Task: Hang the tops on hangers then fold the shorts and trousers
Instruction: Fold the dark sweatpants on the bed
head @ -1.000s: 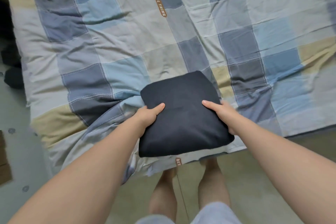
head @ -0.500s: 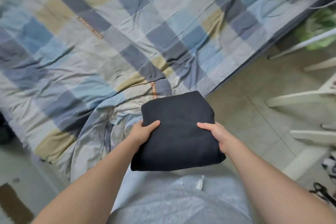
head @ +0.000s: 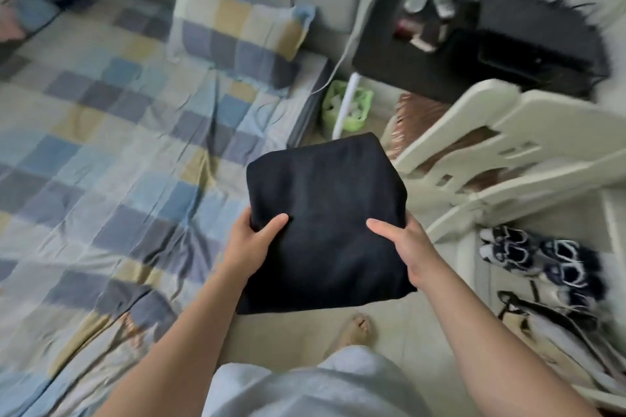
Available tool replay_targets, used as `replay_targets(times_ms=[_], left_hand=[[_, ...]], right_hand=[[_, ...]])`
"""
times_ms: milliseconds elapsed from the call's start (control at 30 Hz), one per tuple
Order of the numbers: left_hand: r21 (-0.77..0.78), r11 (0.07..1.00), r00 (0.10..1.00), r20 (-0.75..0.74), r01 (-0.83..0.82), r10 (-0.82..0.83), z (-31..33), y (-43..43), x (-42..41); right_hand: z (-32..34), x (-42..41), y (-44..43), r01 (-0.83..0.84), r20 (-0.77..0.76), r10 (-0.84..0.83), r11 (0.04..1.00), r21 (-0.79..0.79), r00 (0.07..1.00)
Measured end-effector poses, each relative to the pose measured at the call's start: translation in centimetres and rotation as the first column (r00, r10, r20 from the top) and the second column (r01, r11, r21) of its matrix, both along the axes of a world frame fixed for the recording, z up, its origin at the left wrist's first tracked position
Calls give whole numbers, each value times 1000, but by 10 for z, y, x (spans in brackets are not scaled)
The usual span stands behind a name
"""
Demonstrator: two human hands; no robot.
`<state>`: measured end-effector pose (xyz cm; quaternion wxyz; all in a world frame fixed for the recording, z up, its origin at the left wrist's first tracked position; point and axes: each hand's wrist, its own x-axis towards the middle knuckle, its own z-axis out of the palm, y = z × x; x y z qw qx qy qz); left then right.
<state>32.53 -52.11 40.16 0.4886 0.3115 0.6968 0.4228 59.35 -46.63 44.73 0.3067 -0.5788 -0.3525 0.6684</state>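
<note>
A bed (head: pixel 101 159) in a checked sheet fills the left, with a matching pillow (head: pixel 237 37) at its head. The left hand (head: pixel 249 249) and right hand (head: pixel 404 247) each grip a near corner of a folded dark garment (head: pixel 321 213), thumbs on top. It is held above the floor (head: pixel 410 325), between the bed and a white plastic chair (head: pixel 528 132).

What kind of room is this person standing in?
Probably a bedroom: a bed with a checked sheet, a matching pillow at its head, and a folded dark garment held beside it.
</note>
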Motion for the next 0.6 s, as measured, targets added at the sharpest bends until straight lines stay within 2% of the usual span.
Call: replay_targets(times_ms=[133,300,467,600], left_hand=[[135,984,993,-3,118,-119,43,82,113],[254,916,951,-64,310,-304,89,170,232],[319,788,848,-129,527,-515,118,234,330],[372,618,705,-163,692,-691,135,280,406]], right_hand=[[43,118,50,102,-8,-102,989,106,995],[79,239,81,307,-36,-306,932,195,951],[94,326,85,515,-71,-514,825,232,855],[97,380,80,645,-82,-650,717,265,755]])
